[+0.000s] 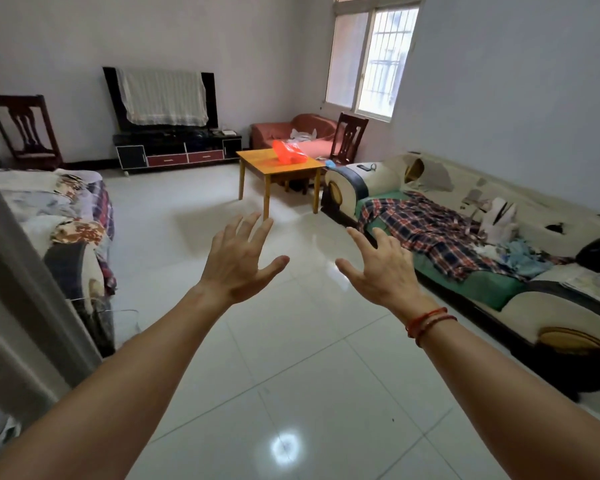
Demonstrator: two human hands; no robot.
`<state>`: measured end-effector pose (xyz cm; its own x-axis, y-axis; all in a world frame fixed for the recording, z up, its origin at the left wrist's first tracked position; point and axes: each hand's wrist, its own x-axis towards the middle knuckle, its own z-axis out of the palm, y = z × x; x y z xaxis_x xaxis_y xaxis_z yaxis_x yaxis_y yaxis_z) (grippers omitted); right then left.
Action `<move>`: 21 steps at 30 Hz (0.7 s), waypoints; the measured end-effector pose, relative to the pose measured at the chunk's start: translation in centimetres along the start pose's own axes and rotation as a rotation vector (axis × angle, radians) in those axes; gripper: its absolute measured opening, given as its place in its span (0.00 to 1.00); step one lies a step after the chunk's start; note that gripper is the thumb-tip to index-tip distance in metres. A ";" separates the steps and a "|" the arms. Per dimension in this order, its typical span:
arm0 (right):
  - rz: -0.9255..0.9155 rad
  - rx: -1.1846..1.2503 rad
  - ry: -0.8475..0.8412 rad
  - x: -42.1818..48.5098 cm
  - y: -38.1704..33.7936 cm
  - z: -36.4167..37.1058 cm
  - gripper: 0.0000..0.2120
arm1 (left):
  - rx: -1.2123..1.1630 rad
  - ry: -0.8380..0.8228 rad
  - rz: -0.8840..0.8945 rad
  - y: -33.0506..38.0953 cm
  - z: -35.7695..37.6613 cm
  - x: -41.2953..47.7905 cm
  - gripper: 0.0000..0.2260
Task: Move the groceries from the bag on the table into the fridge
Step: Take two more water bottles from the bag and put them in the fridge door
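Both the left hand (238,263) and right hand (383,268) are hanging spread and grasping nothing above glossy white floor tiles (291,375). The crumpled orange plastic bag (289,156) is lying on the small yellow wooden table (257,161) at twelve o'clock, well apart. Groceries may be spilling if it is lifted carelessly.

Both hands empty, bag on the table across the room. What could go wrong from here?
1. The red bag lies slumped and looks like thin plastic. Its contents are hidden, so a one-sided grab by the left hand or right hand could spill or tear it.
2. The tiled floor is glossy enough to mirror a light, so it is possibly slippery when walking loaded.
3. The table sits close to the sofa arm, so access from that side looks tight.
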<state>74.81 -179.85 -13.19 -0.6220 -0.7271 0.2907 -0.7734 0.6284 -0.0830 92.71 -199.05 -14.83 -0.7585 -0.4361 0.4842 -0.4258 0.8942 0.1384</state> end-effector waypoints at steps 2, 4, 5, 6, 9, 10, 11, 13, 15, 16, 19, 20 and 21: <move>0.009 -0.018 -0.039 3.6 -0.1 1.3 0.33 | -0.013 -0.019 0.004 -1.9 1.8 2.9 0.37; 0.015 -0.024 -0.047 6.9 -0.3 2.4 0.33 | -0.023 -0.026 0.001 -3.7 3.5 5.9 0.36; 0.015 -0.028 -0.046 8.6 -0.4 2.8 0.33 | -0.026 -0.029 -0.004 -4.4 4.1 7.4 0.37; 0.015 -0.033 -0.046 10.2 -0.4 3.2 0.33 | -0.025 -0.037 -0.006 -5.1 4.7 8.8 0.37; 0.031 -0.037 -0.055 14.3 -0.1 4.3 0.33 | -0.021 -0.063 0.009 -6.7 6.5 12.6 0.37; 0.038 -0.028 -0.058 15.6 0.1 4.7 0.33 | -0.020 -0.063 0.015 -7.1 7.1 13.9 0.37; 0.046 -0.021 -0.061 16.9 0.3 5.1 0.33 | -0.020 -0.063 0.020 -7.6 7.8 15.3 0.37; 0.057 -0.016 -0.064 19.9 0.8 6.2 0.33 | -0.018 -0.069 0.025 -8.4 9.1 18.2 0.37; 0.062 -0.012 -0.062 22.9 1.2 7.5 0.33 | -0.013 -0.076 0.029 -9.1 10.8 20.9 0.36; 0.061 -0.012 -0.061 24.4 1.5 8.2 0.33 | -0.013 -0.079 0.033 -9.5 11.7 22.2 0.36; 0.053 -0.013 -0.069 29.4 2.7 10.9 0.33 | -0.013 -0.094 0.033 -10.7 14.9 26.4 0.37; 0.050 -0.010 -0.069 31.2 3.2 11.8 0.33 | -0.013 -0.099 0.033 -11.1 16.0 27.9 0.37; 0.046 -0.007 -0.066 33.1 3.8 12.8 0.33 | -0.011 -0.105 0.034 -11.5 17.2 29.6 0.37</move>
<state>49.66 -205.07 -16.08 -0.6635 -0.7141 0.2233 -0.7434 0.6630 -0.0884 66.71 -223.99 -16.92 -0.8204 -0.4129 0.3956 -0.3938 0.9096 0.1326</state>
